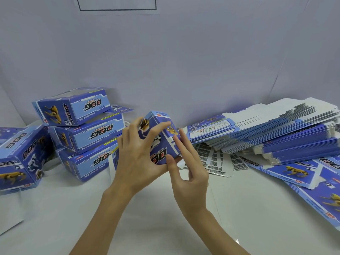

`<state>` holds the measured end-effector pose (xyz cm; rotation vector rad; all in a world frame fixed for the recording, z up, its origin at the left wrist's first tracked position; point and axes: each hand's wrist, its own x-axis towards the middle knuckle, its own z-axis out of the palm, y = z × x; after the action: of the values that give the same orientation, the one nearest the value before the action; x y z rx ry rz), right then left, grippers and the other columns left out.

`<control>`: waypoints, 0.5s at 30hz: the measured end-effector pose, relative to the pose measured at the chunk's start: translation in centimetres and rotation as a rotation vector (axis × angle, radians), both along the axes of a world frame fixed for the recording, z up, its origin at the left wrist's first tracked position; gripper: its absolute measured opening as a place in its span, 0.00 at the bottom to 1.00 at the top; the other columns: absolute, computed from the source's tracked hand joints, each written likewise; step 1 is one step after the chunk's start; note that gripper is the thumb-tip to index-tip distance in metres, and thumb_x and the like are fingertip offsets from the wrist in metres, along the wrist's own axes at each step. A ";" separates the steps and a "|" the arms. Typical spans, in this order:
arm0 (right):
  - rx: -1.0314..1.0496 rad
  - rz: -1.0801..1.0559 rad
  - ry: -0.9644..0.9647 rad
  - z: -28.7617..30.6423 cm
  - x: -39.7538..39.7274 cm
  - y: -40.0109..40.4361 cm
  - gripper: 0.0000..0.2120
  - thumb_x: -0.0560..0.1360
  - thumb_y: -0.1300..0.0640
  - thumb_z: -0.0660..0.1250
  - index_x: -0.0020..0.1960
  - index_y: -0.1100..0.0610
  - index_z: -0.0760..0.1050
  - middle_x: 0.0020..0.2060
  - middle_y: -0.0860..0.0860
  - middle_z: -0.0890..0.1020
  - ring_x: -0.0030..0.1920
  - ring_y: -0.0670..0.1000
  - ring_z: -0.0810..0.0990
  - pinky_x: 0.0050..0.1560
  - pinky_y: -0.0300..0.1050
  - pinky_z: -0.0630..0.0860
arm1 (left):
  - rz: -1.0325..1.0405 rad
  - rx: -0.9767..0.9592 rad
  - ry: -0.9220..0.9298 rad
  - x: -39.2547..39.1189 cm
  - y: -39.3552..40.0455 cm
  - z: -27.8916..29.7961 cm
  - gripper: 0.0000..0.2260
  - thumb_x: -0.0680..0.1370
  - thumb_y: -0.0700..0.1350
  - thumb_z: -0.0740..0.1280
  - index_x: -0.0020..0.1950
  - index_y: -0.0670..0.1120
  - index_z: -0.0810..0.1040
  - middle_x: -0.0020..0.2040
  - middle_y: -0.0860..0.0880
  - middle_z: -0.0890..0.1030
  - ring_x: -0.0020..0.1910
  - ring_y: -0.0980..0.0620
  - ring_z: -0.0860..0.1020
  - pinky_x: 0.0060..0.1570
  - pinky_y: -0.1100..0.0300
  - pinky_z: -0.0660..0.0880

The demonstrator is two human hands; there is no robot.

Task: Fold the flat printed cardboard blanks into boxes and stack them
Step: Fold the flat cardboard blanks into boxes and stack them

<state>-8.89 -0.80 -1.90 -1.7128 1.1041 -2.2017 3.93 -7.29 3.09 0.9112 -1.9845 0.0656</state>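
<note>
left hand [137, 155] curls round the near side of the half-formed box [161, 138], thumb under its lower edge and fingers spread across the printed face. right hand [187, 168] pinches the same box at its lower right corner, thumb against the bottom edge and fingers laid up along the side panel. the box is held above the white table [165, 218], tilted, with one end toward the camera; whether that end is closed cannot be made out behind the fingers.

left of the box stand three folded boxes stacked [86, 133]; the top one shows an open window panel and a pale inside with nothing visible in it. further left of the box another folded box [22, 159] is cut off by the frame edge. right of the box lies the pile of flat blanks [276, 133], fanned and running out of view. sheets of small grey labels [213, 159] lie partly hidden under that pile, their print too small to read.
</note>
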 end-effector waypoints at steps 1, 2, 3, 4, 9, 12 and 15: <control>-0.008 -0.035 0.024 -0.1 -0.1 -0.1 0.22 0.81 0.62 0.71 0.75 0.59 0.75 0.77 0.54 0.73 0.78 0.58 0.70 0.60 0.52 0.84 | 0.001 -0.006 -0.009 0.0 0.0 -0.1 0.35 0.70 0.74 0.67 0.74 0.64 0.67 0.75 0.45 0.65 0.71 0.44 0.68 0.66 0.41 0.71; -0.020 -0.072 0.054 -0.2 -0.3 -0.2 0.21 0.81 0.62 0.71 0.74 0.59 0.76 0.76 0.54 0.74 0.77 0.57 0.72 0.61 0.51 0.84 | 0.000 -0.010 -0.016 0.0 0.0 -0.2 0.34 0.70 0.73 0.67 0.73 0.63 0.67 0.75 0.45 0.65 0.70 0.43 0.68 0.66 0.41 0.71; -0.036 -0.104 0.083 -0.3 -0.5 -0.3 0.21 0.81 0.62 0.71 0.73 0.60 0.77 0.76 0.55 0.74 0.77 0.58 0.73 0.61 0.50 0.83 | -0.002 -0.013 -0.021 0.1 -0.1 -0.2 0.34 0.70 0.73 0.68 0.72 0.62 0.67 0.75 0.45 0.66 0.70 0.43 0.68 0.66 0.41 0.71; -0.049 -0.126 0.111 -0.4 -0.6 -0.4 0.20 0.82 0.62 0.71 0.73 0.60 0.77 0.75 0.55 0.75 0.76 0.58 0.74 0.62 0.50 0.83 | -0.003 -0.017 -0.023 0.1 -0.2 -0.2 0.33 0.70 0.72 0.68 0.71 0.62 0.67 0.75 0.44 0.66 0.70 0.43 0.69 0.66 0.42 0.72; -0.084 -0.192 0.207 -0.8 -0.8 -0.8 0.18 0.82 0.61 0.71 0.71 0.60 0.78 0.75 0.56 0.76 0.73 0.60 0.76 0.65 0.49 0.80 | -0.006 -0.034 -0.038 0.1 -0.5 -0.4 0.33 0.68 0.69 0.72 0.68 0.60 0.67 0.75 0.44 0.67 0.70 0.41 0.69 0.66 0.42 0.72; -0.004 -0.156 0.150 -0.4 -0.6 -0.5 0.20 0.81 0.58 0.72 0.72 0.56 0.79 0.77 0.54 0.72 0.75 0.56 0.74 0.66 0.43 0.79 | -0.026 -0.032 -0.012 0.2 -0.4 -0.4 0.33 0.68 0.70 0.72 0.69 0.61 0.68 0.75 0.45 0.66 0.72 0.43 0.68 0.67 0.41 0.70; 0.145 -0.028 0.025 0.9 -0.4 -0.4 0.33 0.79 0.50 0.74 0.80 0.48 0.67 0.78 0.49 0.70 0.76 0.51 0.72 0.65 0.39 0.78 | -0.075 -0.069 0.089 0.1 -0.5 -0.2 0.33 0.69 0.69 0.72 0.70 0.61 0.69 0.77 0.46 0.64 0.74 0.47 0.65 0.71 0.47 0.68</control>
<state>-9.24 -1.21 -0.96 -1.6779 1.2680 -2.0651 4.03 -7.80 2.91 0.7823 -1.9196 0.0496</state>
